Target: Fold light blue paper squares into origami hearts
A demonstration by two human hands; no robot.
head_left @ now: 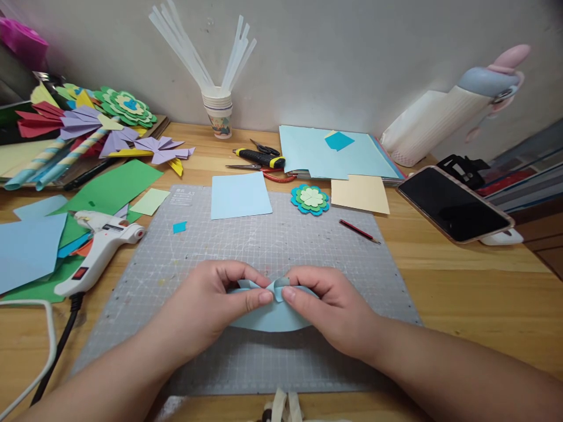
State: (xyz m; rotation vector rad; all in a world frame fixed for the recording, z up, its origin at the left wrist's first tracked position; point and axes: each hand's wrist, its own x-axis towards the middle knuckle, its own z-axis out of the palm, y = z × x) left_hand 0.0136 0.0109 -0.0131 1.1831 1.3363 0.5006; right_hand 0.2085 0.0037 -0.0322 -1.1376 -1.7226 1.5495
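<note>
Wooden desk (466,299) against a gray wall (329,64), gridded gray cutting mat (145,275) across the middle. Far left: heap of folded paper flowers (83,122), red, purple and yellow, with striped paper tubes (79,157) poking out toward me. Below that, a blue sheet (29,252) and green paper (116,186), overlapping. White glue gun (94,252) lies over these, black cord (65,334) running down toward the near edge. Pale green card (150,201) just right of it, then a small blue scrap (179,227) on the mat. My left hand (215,299) next, thumb and fingers closed, pinching light blue paper (272,319). That paper is over the mat's near half, middle of the view, between my hands, top edge curled up. Behind: paper cups (219,114) stacked, holding translucent strips (185,47); square blue sheet (241,196); black-and-yellow cutter (259,157); red-handled scissors (279,176). Layered paper flower (310,199), blue and green, at the mat's far side. My right hand (338,305) also closed, thumb and fingers gripping the same paper beside the curl. Further right: paper stack (303,152), cream card (360,193), pencil (358,231) lying slantwise, tilted bottle (444,123), phone (457,202) with a dark screen
</note>
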